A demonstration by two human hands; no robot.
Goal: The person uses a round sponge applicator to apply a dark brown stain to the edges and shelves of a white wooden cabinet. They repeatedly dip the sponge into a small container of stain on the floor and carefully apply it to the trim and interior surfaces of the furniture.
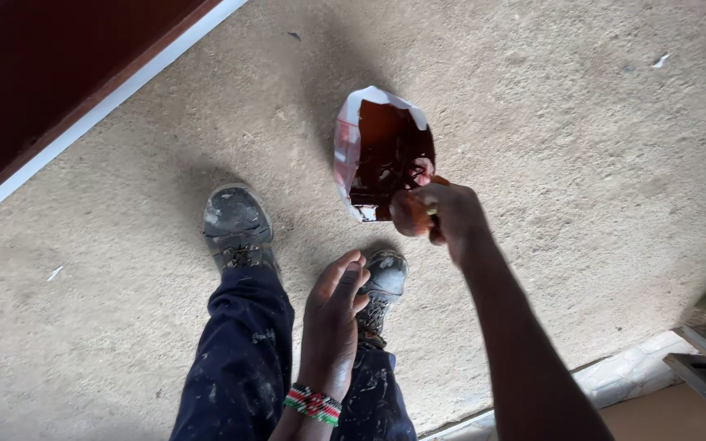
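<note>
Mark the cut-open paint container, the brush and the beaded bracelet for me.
cut-open paint container [345, 147], head view, pale outer wall
brush [408, 214], head view, paint-coated rounded end
beaded bracelet [314, 404], head view, band on left wrist

The floor [574, 122] is rough, matt concrete. The cut-open plastic container [345, 147] holds glossy, wet dark-brown paint [386, 151]. The paintbrush [408, 214] handle looks like smooth wood, smeared brown. Both boots [237, 224] are scuffed and paint-flecked; the trousers [243, 359] are dark matt cloth. A beaded wristband [314, 404] shines slightly.
</note>
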